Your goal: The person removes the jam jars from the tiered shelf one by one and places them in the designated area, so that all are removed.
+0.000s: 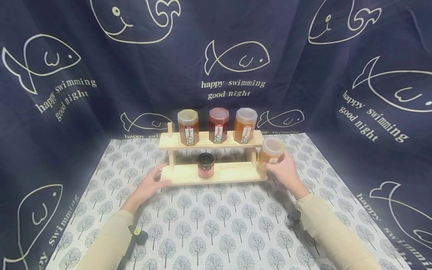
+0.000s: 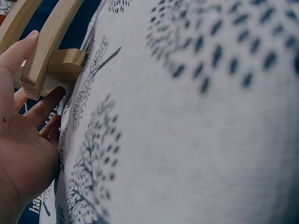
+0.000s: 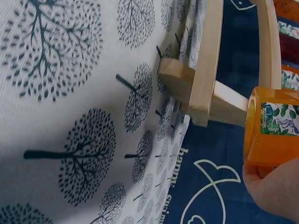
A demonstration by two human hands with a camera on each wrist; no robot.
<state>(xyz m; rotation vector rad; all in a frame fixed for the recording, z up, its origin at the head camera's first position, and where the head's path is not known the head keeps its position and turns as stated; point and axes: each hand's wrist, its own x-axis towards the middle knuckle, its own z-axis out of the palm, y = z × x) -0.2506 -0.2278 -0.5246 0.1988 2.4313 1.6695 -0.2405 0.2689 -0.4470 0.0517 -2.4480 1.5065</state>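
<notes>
A two-tier wooden shelf (image 1: 233, 173) stands on the cloth. My left hand (image 1: 150, 184) holds the left end of its lower plank, thumb at the front edge and fingers behind; the left wrist view shows the thumb (image 2: 21, 49) against the wood. My right hand (image 1: 283, 168) grips an orange jar (image 3: 275, 149) with a pale lid, raised beside the shelf's right end. On the upper plank stand an amber jar (image 1: 189, 127), a red jar (image 1: 218, 125) and another orange jar (image 1: 245, 125), all labelled. A small black-lidded jar (image 1: 206, 165) sits on the lower plank.
A white cloth (image 1: 209, 232) printed with trees covers the table. Dark blue curtains (image 1: 233, 22) with fish drawings and lettering hang behind and along both sides, close behind the shelf.
</notes>
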